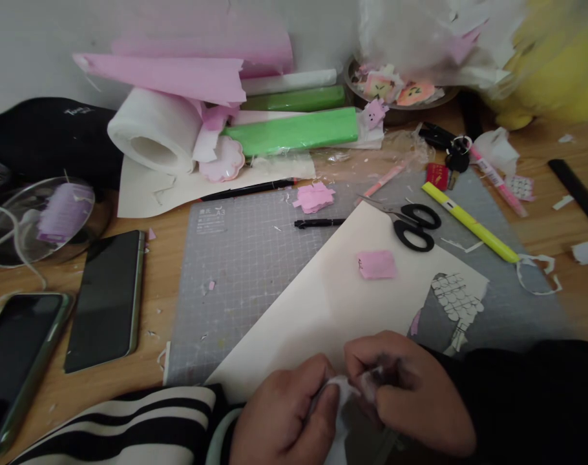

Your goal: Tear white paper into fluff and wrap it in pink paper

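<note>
My left hand [294,407] pinches a piece of white tissue [341,413] at the bottom centre, with part of it hanging below the fingers. Close beside it, my right hand [405,387] is closed, its fingers slightly blurred, around a small white bit of the tissue. Both hands are over the near edge of a large cream paper sheet [294,323]. Ahead of them on that sheet lies a small pink paper rectangle [377,265] with dark marks at its left edge. Black-handled scissors [415,226] rest on the sheet's far corner.
Beneath the sheet is a grey cutting mat [226,271]. Two phones [107,297] lie at left. A paper roll [153,129], green packs [294,132] and a bowl of paper cutouts [400,90] stand behind. A yellow cutter [471,223], keys [456,161] and paper scraps [459,297] lie right.
</note>
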A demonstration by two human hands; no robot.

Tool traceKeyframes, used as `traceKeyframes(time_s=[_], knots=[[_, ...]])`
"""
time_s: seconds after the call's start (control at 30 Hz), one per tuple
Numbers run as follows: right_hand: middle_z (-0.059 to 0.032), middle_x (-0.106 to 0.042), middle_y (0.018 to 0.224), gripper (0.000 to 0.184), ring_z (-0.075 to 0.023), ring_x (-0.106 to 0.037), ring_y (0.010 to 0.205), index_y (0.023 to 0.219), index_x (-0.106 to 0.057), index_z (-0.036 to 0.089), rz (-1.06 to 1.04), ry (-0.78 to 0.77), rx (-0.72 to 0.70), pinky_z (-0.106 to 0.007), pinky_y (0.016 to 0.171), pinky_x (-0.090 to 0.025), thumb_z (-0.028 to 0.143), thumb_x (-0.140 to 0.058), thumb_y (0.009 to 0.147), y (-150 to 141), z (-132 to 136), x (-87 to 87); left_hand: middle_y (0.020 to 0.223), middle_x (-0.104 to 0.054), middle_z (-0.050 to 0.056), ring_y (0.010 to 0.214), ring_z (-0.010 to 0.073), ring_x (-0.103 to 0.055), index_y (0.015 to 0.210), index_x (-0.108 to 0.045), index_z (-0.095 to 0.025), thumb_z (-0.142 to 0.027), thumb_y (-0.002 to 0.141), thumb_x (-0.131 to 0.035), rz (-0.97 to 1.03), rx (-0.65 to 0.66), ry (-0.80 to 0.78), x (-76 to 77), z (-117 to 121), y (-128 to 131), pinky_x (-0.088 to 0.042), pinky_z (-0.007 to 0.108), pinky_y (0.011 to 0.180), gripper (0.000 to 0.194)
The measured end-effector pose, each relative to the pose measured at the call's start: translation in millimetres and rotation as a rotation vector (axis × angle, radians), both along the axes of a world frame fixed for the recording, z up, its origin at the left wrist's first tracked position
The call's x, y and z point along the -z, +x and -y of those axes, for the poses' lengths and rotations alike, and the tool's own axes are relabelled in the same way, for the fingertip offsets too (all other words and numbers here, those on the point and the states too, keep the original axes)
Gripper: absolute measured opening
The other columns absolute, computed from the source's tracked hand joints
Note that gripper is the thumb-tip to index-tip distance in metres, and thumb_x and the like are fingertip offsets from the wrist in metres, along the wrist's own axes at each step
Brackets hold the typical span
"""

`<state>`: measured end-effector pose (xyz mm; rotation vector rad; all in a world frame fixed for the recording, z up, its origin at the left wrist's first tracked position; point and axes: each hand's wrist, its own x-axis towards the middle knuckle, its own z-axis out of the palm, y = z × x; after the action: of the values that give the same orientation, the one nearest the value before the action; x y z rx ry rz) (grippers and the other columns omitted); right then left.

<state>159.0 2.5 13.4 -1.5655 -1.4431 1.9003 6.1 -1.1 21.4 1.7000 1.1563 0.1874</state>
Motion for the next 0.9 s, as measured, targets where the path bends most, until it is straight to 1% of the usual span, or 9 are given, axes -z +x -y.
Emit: traceKeyframes(time_s=[0.13, 0.2, 0.37, 0.47, 0.53, 0.7, 0.77, 0.83, 0.9], knots=[[0.0072, -0.035, 0.048, 0.011, -0.0048, -0.03, 0.045, 0.058, -0.042, 0.017, -0.049, 0.022, 0.047, -0.015, 0.041, -0.024, 0.008, -0.044, 0.052, -1.7, 2.1, 2.3, 0.054, -0.047, -0.004, 0.05, 0.0092, -0.045, 0.064, -0.042, -0.018, -0.02, 0.081, -0.032, 0.057, -0.036, -0.025, 1.4, -0.9, 0.1, -0.032, 0.019, 0.047, 0.02], [0.007, -0.035, 0.047, 0.008, -0.0047, -0.031, 0.045, 0.055, -0.042, 0.016, -0.057, 0.032, 0.053, -0.015, 0.041, -0.025, 0.008, -0.043, 0.053, -1.9, 2.1, 2.4, 0.053, -0.046, -0.004, 0.049, 0.0093, -0.044, 0.063, -0.042, -0.018, -0.021, 0.082, -0.031, 0.068, -0.044, -0.049, 2.0, -0.6, -0.3, -0.031, 0.019, 0.047, 0.022], [0.0071, -0.035, 0.042, 0.01, -0.0041, -0.032, 0.04, 0.053, -0.038, 0.017, -0.075, -0.086, 0.07, -0.015, 0.039, -0.025, 0.008, -0.037, 0.056, -1.9, 0.2, 0.7, 0.05, -0.04, -0.004, 0.047, 0.0096, -0.041, 0.061, -0.04, -0.019, -0.024, 0.082, -0.03, 0.043, -0.092, -0.074, 2.7, 0.3, -1.4, -0.029, 0.02, 0.046, 0.024], [0.0072, -0.036, 0.048, 0.011, -0.0047, -0.031, 0.045, 0.058, -0.041, 0.017, -0.06, -0.022, 0.085, -0.015, 0.04, -0.025, 0.008, -0.044, 0.053, -2.7, 1.5, 2.7, 0.052, -0.042, -0.004, 0.048, 0.0096, -0.042, 0.062, -0.041, -0.018, -0.023, 0.082, -0.031, 0.087, -0.085, -0.088, 3.1, -0.2, -1.0, -0.03, 0.02, 0.047, 0.023], [0.007, -0.036, 0.049, 0.01, -0.0051, -0.03, 0.046, 0.061, -0.042, 0.017, -0.095, -0.005, 0.061, -0.016, 0.041, -0.025, 0.01, -0.045, 0.055, -2.5, 2.8, 4.3, 0.052, -0.043, -0.004, 0.048, 0.0094, -0.042, 0.062, -0.042, -0.018, -0.022, 0.081, -0.032, 0.103, -0.091, -0.093, 2.9, -0.3, -0.9, -0.029, 0.02, 0.047, 0.022], [0.0064, -0.033, 0.046, 0.009, -0.006, -0.03, 0.047, 0.054, -0.041, 0.017, -0.017, 0.051, -0.013, -0.018, 0.043, -0.023, 0.008, -0.042, 0.054, -0.3, 1.9, 3.3, 0.052, -0.043, -0.004, 0.048, 0.009, -0.041, 0.062, -0.042, -0.018, -0.023, 0.081, -0.033, 0.112, -0.091, -0.127, 1.0, 0.8, -1.2, -0.029, 0.02, 0.046, 0.022], [0.0062, -0.031, 0.043, 0.011, -0.0059, -0.029, 0.045, 0.049, -0.038, 0.016, 0.009, 0.055, -0.03, -0.018, 0.042, -0.021, 0.007, -0.04, 0.053, -0.4, 0.9, 1.9, 0.051, -0.041, -0.005, 0.047, 0.0088, -0.04, 0.06, -0.04, -0.018, -0.024, 0.082, -0.032, 0.12, -0.13, -0.125, 1.0, 1.2, -1.2, -0.029, 0.019, 0.046, 0.024], [0.0061, -0.031, 0.042, 0.013, -0.0057, -0.029, 0.045, 0.046, -0.035, 0.016, 0.012, 0.041, -0.031, -0.018, 0.041, -0.021, 0.006, -0.039, 0.052, -1.1, 0.6, 1.2, 0.05, -0.038, -0.005, 0.046, 0.0087, -0.039, 0.059, -0.039, -0.018, -0.025, 0.082, -0.031, 0.128, -0.165, -0.113, 1.7, 1.2, -1.0, -0.029, 0.019, 0.045, 0.025], [0.0065, -0.033, 0.044, 0.011, -0.0055, -0.03, 0.045, 0.049, -0.038, 0.016, -0.004, 0.012, 0.001, -0.017, 0.041, -0.022, 0.006, -0.041, 0.052, -1.9, 1.3, 1.5, 0.051, -0.039, -0.005, 0.047, 0.0089, -0.039, 0.06, -0.039, -0.018, -0.025, 0.082, -0.03, 0.13, -0.161, -0.111, 3.0, 0.8, -0.8, -0.03, 0.019, 0.046, 0.025]])
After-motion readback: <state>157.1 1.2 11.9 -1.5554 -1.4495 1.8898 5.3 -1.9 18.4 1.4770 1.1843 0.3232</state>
